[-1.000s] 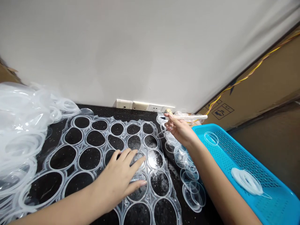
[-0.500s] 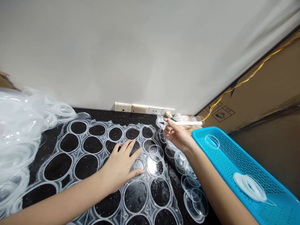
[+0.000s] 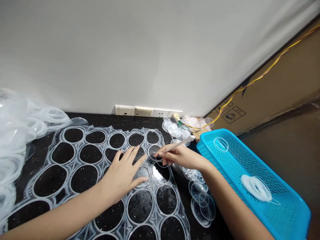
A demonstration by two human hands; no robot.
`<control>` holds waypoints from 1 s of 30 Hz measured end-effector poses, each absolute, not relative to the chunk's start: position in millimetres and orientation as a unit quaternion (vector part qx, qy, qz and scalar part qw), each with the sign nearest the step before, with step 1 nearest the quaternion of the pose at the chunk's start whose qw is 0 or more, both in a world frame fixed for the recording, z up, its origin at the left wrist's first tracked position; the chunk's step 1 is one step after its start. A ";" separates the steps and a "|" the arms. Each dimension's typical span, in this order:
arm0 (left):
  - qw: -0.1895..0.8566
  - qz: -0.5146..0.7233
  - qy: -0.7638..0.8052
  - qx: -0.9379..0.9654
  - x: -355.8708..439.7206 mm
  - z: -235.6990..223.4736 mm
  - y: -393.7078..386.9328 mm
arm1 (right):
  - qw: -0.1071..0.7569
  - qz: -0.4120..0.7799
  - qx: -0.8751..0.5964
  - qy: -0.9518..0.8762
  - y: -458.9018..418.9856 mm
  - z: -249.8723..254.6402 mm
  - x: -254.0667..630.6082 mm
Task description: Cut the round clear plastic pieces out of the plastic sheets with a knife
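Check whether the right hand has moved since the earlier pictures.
Yes: the right hand has moved left and nearer the wearer, judged against the wall sockets.

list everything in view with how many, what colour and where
wall: one, grey, back
cardboard: some, brown, right
counter: one, speckled black, foreground
perforated sheet: one, clear, on counter
ring-patterned pile: one, whitish, left
loose discs: many, clear, right of sheet
basket: one, blue, far right
ring bundle: one, white, in basket
thin rings: count unclear, clear, in basket
wall plates: four, off-white, low on wall
plug: one, cream, at rightmost plate
twisted cable: one, yellow-red, along cardboard
pen-like tool: one, whitish, over sheet
left hand: one, bare, spread on sheet
right hand: one, bare, grip on tool
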State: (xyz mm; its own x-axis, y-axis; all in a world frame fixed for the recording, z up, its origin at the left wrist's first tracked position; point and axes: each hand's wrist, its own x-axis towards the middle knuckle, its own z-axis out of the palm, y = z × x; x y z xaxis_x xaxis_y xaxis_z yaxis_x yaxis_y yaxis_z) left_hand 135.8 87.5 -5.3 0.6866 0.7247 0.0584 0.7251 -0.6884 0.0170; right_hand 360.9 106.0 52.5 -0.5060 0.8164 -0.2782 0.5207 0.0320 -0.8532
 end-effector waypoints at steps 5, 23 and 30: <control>0.019 -0.037 -0.393 -0.919 135.6 -7.6 87.3 | 0.177 0.426 -0.476 -0.749 92.4 35.5 364.5; 0.027 -0.043 -0.393 -0.918 133.5 -11.4 87.1 | 0.319 0.409 -0.514 -0.683 69.5 25.9 371.6; 0.017 -0.041 -0.391 -0.919 133.1 -7.6 87.0 | 0.430 0.482 -0.555 -0.524 66.4 30.5 389.4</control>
State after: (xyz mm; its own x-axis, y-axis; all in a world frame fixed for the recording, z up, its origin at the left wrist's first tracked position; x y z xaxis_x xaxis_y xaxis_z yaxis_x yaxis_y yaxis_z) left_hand 133.1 87.0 -7.6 0.6910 0.7175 0.0880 0.7202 -0.6938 0.0013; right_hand 389.4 66.4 30.5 -0.0140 0.9964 -0.0841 0.1663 -0.0806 -0.9828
